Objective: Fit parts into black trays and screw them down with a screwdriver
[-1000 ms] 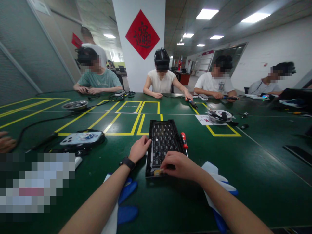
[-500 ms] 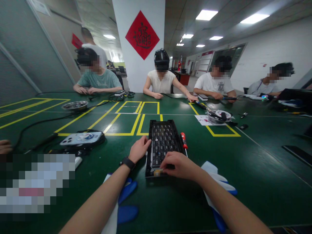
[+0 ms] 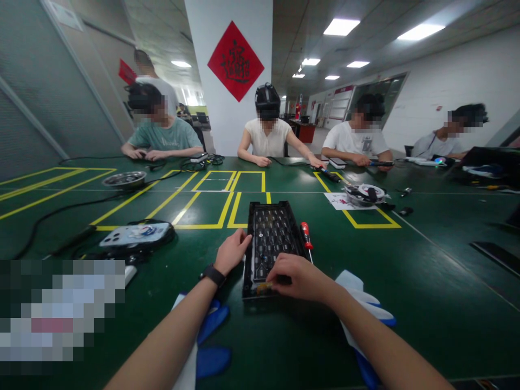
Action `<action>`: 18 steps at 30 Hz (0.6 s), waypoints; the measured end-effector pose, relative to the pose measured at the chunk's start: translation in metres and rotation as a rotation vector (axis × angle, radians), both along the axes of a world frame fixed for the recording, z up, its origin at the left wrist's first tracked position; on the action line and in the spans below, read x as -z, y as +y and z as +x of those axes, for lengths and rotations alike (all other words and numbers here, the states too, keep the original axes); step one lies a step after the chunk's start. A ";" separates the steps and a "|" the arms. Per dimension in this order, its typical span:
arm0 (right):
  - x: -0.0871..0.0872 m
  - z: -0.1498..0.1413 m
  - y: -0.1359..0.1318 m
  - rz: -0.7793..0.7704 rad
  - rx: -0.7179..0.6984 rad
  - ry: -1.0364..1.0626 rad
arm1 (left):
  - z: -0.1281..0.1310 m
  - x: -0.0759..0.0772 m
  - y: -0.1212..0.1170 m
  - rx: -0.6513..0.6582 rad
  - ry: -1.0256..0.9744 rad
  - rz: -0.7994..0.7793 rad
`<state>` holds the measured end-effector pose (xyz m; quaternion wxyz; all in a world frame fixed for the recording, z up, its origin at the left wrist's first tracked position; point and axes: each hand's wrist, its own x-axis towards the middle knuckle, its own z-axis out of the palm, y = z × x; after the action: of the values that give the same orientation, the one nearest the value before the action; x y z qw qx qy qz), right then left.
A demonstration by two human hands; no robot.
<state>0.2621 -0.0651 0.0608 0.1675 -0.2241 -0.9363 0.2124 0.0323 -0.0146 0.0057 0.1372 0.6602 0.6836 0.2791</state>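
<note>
A black rectangular case [image 3: 246, 265], with rows of dark keypad-like shapes inside, lies lengthwise in front of me. My left hand [image 3: 232, 250], a dark band at its wrist, grips the case's left edge with curled fingers. At the near end, my right hand [image 3: 290, 275] has thumb and fingertips pinched together on a small amber strip [image 3: 261, 288]; the exact contact is partly hidden. Along the case's right side lies a red-handled screwdriver [image 3: 306, 235], its shaft partly behind my right hand.
White-and-blue gloves [image 3: 213, 360] [image 3: 368, 297] lie under both forearms. Left are a phone [image 3: 136, 234] on cables and a metal bowl [image 3: 124, 180]. A white coil [image 3: 365, 195] sits on paper at right. Several people work along the far side of the yellow-taped green table [image 3: 426, 281].
My hands stay nearly in place; the amber strip looks slightly shifted at my right fingertips. Across the table, a person's hand has moved a dark tool slightly right. Another hand left the left edge.
</note>
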 end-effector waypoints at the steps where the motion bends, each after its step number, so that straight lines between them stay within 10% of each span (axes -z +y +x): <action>1: 0.000 0.000 0.000 0.000 -0.004 0.004 | 0.000 0.000 0.000 -0.002 -0.004 0.001; 18: 0.000 -0.001 -0.001 -0.016 0.001 0.025 | -0.001 0.002 -0.003 0.026 -0.043 0.031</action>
<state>0.2612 -0.0661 0.0611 0.1773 -0.2233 -0.9323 0.2227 0.0317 -0.0175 0.0037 0.1455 0.6650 0.6674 0.3019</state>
